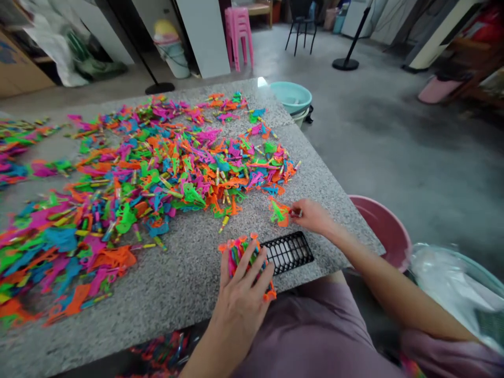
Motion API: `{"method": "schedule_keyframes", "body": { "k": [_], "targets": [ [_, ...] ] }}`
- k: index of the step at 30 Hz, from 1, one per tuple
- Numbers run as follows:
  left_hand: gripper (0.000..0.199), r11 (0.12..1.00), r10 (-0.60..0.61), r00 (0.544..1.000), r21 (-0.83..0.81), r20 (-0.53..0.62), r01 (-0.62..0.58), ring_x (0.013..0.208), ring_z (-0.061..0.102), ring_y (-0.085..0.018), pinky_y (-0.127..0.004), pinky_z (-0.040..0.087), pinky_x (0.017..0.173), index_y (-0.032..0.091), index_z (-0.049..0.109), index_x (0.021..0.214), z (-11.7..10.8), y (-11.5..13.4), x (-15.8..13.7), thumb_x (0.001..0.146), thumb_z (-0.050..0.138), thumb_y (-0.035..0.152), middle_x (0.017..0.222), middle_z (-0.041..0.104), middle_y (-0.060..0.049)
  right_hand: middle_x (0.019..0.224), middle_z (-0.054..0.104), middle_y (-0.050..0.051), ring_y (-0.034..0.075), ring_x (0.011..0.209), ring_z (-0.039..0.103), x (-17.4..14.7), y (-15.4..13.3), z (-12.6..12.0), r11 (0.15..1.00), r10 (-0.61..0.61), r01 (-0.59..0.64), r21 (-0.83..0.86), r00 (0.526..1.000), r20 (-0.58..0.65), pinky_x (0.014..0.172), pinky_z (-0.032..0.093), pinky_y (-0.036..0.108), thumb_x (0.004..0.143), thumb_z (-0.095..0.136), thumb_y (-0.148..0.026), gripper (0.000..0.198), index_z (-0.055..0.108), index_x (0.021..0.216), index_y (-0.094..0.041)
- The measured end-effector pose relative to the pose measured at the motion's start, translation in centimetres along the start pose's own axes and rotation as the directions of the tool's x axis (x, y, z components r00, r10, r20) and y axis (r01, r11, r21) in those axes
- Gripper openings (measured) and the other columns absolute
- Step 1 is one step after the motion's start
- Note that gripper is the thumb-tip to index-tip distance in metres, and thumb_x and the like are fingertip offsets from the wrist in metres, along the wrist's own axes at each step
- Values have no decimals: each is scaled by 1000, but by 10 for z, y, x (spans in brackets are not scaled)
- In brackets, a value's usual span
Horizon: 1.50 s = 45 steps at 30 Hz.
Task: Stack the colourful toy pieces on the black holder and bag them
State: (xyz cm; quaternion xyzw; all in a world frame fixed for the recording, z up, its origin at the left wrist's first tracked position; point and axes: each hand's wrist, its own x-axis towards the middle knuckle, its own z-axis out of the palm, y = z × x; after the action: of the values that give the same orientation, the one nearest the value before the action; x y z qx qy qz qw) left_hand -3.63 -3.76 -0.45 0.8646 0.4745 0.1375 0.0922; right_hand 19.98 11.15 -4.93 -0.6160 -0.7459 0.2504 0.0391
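Note:
My left hand (240,294) lies over a row of small colourful plastic toys (236,247) with orange ends, fingers spread and stretched out on top of them. The row stands at the left part of a black plastic rack (289,252) with a grid of slots; my palm and fingers hide much of it. Just beyond the rack, my right hand (313,216) is closed in a pinch on a small orange plastic toy (284,218). A green toy (277,211) overlaps it there. Blur hides the exact shape of both.
Mixed toy pieces (173,163), some gun-shaped, cover much of the speckled stone table (189,262). Beside the table's right edge stand a turquoise basin (291,94), a dark pink tub (381,231) and a container with clear plastic bags (441,278). Pink stools (238,31) are stacked behind.

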Motion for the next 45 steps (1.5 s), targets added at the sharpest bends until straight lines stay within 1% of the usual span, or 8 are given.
{"method": "schedule_keyframes", "body": {
  "k": [7,12,19,28,33,38,42,45],
  "targets": [
    [30,999,-23,998,-47,51,26,144,32,-29,-64,24,116,21,61,117,0,2,4,89,53,17,145,52,-5,81,68,2,15,67,60,-60,-4,50,854,-48,150,498,976,-212,64,45,26,80,60,-18,13,65,91,-18],
    [27,999,-22,998,-32,63,24,146,28,-29,-61,24,117,21,60,117,0,2,4,92,53,20,146,51,-5,87,68,5,17,80,62,-67,-18,73,783,-220,345,517,932,-289,74,48,28,80,55,-11,13,65,83,-19],
    [27,1000,-12,999,-14,42,13,146,28,-30,-62,24,116,22,59,117,2,2,3,91,54,20,145,52,-5,71,67,0,14,65,60,-68,-15,68,834,-38,157,529,973,-228,61,42,23,72,66,-11,8,64,73,-20],
    [31,1000,19,1000,4,13,-20,145,29,-32,-64,30,113,21,57,121,4,1,3,90,54,17,143,53,-7,84,68,1,14,74,64,-35,-32,77,682,-257,303,666,951,-169,70,49,24,76,63,-7,20,63,92,-18],
    [36,1000,16,1000,1,-16,-16,142,35,-33,-64,33,111,21,56,126,5,1,4,91,54,18,142,54,-9,86,67,4,17,85,63,-25,-46,81,793,-414,435,426,898,-146,78,47,25,75,59,-3,18,61,85,-17],
    [34,1000,0,1000,-17,-14,0,141,37,-34,-62,35,111,21,59,124,2,2,4,90,56,20,137,56,-11,91,68,10,21,86,64,-28,-63,77,900,-388,386,200,921,-34,73,45,27,77,59,-7,27,59,103,-14],
    [42,999,12,1000,50,-20,-11,139,38,-34,-60,39,109,22,56,131,-1,4,5,89,56,18,135,56,-11,79,68,4,17,72,63,-23,-67,67,906,-388,367,211,919,67,63,41,24,81,58,-11,17,60,96,-17],
    [42,993,14,1000,117,-26,-10,137,40,-34,-61,39,109,25,55,133,-2,6,6,91,55,22,137,56,-9,81,67,-1,14,71,61,0,-54,48,842,-512,478,249,855,88,63,42,21,74,69,-10,27,62,98,-20]
  ]
}}
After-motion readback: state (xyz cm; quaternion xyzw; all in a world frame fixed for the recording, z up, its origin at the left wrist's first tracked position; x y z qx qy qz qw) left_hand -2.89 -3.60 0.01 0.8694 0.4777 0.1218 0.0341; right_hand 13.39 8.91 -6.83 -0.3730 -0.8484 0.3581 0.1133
